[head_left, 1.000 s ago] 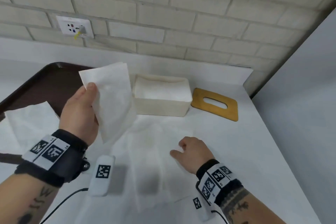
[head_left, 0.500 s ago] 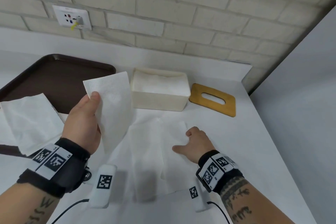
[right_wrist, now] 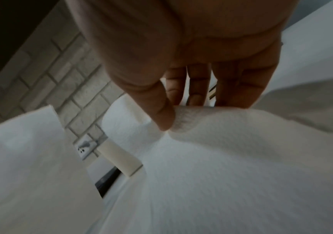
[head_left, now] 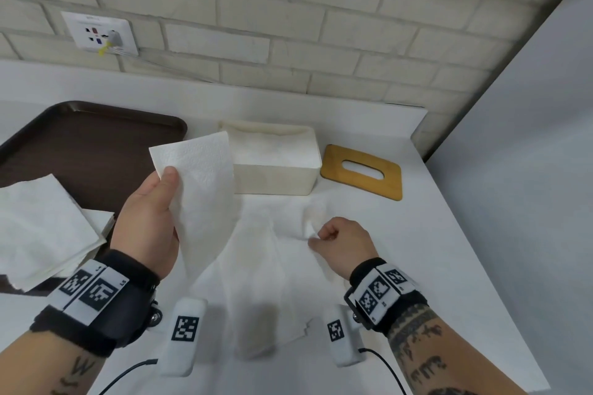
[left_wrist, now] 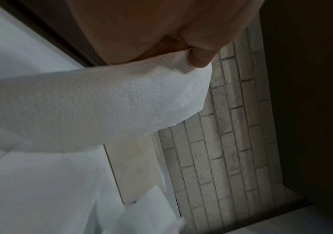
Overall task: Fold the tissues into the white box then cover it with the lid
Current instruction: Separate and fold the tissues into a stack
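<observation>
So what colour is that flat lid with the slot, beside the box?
The lid is a yellowish wood brown, clearest in the head view.

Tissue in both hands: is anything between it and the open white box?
Nothing visible. The tissue is pinched by the left hand and right hand just in front of the white box, whose top is open; the wooden lid lies flat to its right.

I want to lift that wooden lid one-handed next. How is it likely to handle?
The wooden lid looks like a thin flat board, so probably stiff and light. It lies flush on the table, so its edge may be hard to get under. The oval slot probably offers a better grip.
</observation>
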`<state>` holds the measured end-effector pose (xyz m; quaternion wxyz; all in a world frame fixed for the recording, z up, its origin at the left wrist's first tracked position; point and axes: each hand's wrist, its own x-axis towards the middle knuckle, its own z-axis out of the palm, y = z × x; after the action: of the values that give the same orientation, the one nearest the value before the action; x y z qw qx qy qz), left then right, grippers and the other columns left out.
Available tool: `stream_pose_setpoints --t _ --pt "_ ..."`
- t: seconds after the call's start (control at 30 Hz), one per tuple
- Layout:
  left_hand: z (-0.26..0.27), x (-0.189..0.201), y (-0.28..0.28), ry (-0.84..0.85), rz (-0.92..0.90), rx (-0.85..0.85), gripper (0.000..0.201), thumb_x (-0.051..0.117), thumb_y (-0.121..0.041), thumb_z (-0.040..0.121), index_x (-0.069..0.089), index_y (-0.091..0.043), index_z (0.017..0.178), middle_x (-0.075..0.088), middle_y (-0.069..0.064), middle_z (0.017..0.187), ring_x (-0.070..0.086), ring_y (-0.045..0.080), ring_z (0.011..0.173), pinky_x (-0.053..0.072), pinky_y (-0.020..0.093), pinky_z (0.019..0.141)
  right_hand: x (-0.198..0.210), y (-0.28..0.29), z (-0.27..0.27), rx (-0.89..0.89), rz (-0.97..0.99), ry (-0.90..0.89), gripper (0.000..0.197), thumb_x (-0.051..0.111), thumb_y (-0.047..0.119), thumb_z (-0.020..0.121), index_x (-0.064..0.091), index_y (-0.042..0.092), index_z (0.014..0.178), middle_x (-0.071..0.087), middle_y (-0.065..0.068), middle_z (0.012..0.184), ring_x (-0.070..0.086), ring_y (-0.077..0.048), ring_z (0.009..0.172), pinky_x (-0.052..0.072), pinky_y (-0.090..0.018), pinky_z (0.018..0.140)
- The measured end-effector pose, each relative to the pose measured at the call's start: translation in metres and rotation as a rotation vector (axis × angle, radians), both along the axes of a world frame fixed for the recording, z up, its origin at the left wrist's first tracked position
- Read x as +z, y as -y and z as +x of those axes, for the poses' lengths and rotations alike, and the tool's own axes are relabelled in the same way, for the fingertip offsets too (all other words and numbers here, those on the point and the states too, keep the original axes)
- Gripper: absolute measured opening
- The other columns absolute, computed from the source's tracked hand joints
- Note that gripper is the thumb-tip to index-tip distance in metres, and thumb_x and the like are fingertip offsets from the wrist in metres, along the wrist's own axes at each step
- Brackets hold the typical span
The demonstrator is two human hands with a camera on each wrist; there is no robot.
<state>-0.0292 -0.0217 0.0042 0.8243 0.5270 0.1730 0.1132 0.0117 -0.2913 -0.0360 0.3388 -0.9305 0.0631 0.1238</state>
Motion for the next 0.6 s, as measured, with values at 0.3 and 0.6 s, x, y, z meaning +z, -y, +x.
stream_pose_setpoints --t 0.3,0.6 --pt "0.004 0.001 0.009 0.002 0.004 -0.046 0.029 0.043 -0.028 0.109 0.07 -0.019 0.114 0.078 0.006 0.11 0.075 0.022 0.098 0.059 0.041 0.09 -0.005 0.018 -0.002 -0.042 0.076 0.006 0.017 0.068 0.016 0.082 0.055 0.025 0.086 0.058 0.006 0.081 0.055 -0.008 0.07 0.042 -0.017 0.06" --pt "0.005 0.01 0.019 -0.021 -0.072 -0.106 0.033 0.043 -0.028 0.109 0.067 -0.014 0.127 0.076 0.01 0.12 0.073 0.027 0.109 0.06 0.04 0.09 0.04 0.017 -0.006 -0.019 0.459 0.149 0.026 0.059 0.008 0.091 0.073 0.03 0.09 0.071 0.011 0.088 0.058 0.0 0.064 0.043 -0.013 0.063"
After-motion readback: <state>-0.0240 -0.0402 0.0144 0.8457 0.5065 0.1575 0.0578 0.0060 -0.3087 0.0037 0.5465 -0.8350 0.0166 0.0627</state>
